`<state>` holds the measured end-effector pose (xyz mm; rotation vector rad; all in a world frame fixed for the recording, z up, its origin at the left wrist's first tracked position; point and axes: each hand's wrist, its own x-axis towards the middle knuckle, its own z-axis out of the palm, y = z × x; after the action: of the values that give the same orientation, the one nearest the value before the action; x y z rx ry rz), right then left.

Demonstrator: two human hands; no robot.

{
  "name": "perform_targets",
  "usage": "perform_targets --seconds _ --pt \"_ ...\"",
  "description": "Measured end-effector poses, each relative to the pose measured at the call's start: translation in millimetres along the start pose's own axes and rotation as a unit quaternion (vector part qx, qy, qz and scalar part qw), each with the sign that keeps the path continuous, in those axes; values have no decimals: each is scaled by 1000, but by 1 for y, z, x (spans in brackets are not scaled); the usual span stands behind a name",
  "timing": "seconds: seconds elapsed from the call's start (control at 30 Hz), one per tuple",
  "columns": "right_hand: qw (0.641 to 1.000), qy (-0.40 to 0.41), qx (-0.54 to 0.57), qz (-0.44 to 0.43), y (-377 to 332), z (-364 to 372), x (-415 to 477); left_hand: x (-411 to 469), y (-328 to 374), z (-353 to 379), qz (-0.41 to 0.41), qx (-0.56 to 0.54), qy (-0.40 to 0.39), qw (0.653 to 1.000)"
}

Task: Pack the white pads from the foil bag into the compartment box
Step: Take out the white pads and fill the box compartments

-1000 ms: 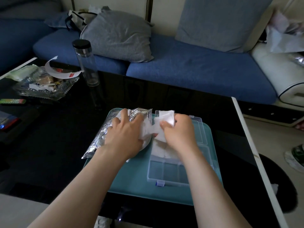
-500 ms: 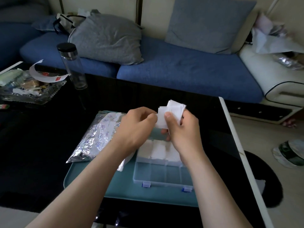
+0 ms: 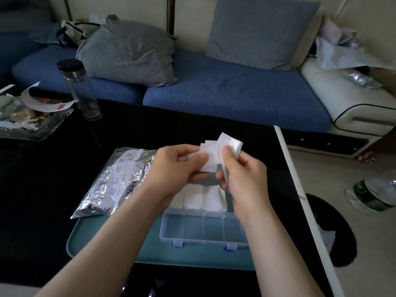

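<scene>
**Both hands raised, sharing a fanned stack of pads (image 3: 216,154).** The left hand (image 3: 175,166) pinches the near corner of the front pad between its thumb and curled fingers. The right hand (image 3: 244,176) clamps the rest, thumb on top and fingers curled behind.

Directly below the fingers lies the compartment box (image 3: 203,234). Its far row is filled with packed pads (image 3: 203,198) and its near row is bare. The foil bag (image 3: 115,181) rests left of the left fingers, on the tray (image 3: 96,245).

Likely step: peeling off one pad.

Risks, as judged:
- The thin sheets may cling, so two could come away together.
- The loose fan could slip from under the right thumb and scatter onto the tray or the dark table (image 3: 42,189).
- A pad released from this height may land across a divider instead of flat in one cell.
</scene>
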<state>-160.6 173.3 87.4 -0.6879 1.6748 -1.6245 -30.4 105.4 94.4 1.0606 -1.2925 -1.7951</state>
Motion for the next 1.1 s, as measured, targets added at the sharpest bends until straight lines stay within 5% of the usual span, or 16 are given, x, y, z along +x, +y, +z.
perform_targets --seconds 0.33,0.5,0.63,0.97,1.1 --pt "994 80 -17 -79 0 -3 9 10 -7 -7 21 -12 77 997" --pt "995 20 -33 -93 -3 -11 13 14 -10 -16 32 35 110 993" --pt "986 -51 -119 -104 -4 -10 9 10 -7 -18 26 29 87 995" --pt "992 13 -99 -79 3 2 9 7 -1 -6 -57 -124 -19 990" --pt "994 22 -86 -61 3 3 10 8 -3 -7 -31 -94 -61 993"
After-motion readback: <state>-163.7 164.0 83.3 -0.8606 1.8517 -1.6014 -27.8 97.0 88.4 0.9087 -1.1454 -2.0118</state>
